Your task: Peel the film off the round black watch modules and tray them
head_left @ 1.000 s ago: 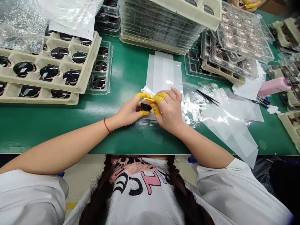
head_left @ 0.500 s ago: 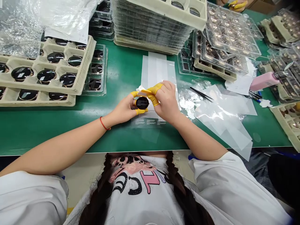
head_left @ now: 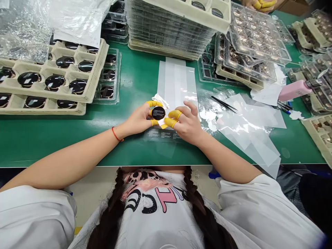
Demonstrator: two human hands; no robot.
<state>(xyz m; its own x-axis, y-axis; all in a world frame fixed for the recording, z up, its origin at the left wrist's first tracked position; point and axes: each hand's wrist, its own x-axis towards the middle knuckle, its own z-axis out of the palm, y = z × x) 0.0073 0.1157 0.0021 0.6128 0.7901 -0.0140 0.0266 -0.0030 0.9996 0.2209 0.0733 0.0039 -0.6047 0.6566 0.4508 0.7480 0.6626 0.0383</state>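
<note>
My left hand (head_left: 141, 117), with yellow finger cots, holds a round black disc (head_left: 158, 113) by its edge. Small white lines of print run across the disc's face. A crumpled white cloth (head_left: 161, 100) sticks out behind the disc and also shows below it. Just to the right is my right hand (head_left: 185, 122), its yellow-cotted fingers apart and close to the disc's right edge; I make out nothing between them. Under both hands lie translucent film strips (head_left: 178, 79), and a sheet with printed white text (head_left: 163, 134) is at the near end.
Cream trays of black discs (head_left: 54, 82) stand at the left. A tall stack of trays (head_left: 171, 34) rises behind, with clear trays (head_left: 259, 34) to its right. Tweezers (head_left: 223, 104), loose film (head_left: 249, 128) and a pink bottle (head_left: 295, 90) lie at right. Another person's hand (head_left: 264, 5) shows at the back.
My right hand has come away from the disc's top edge, moved down and right, and spread its fingers. The white cloth now shows more, above and below the disc.
</note>
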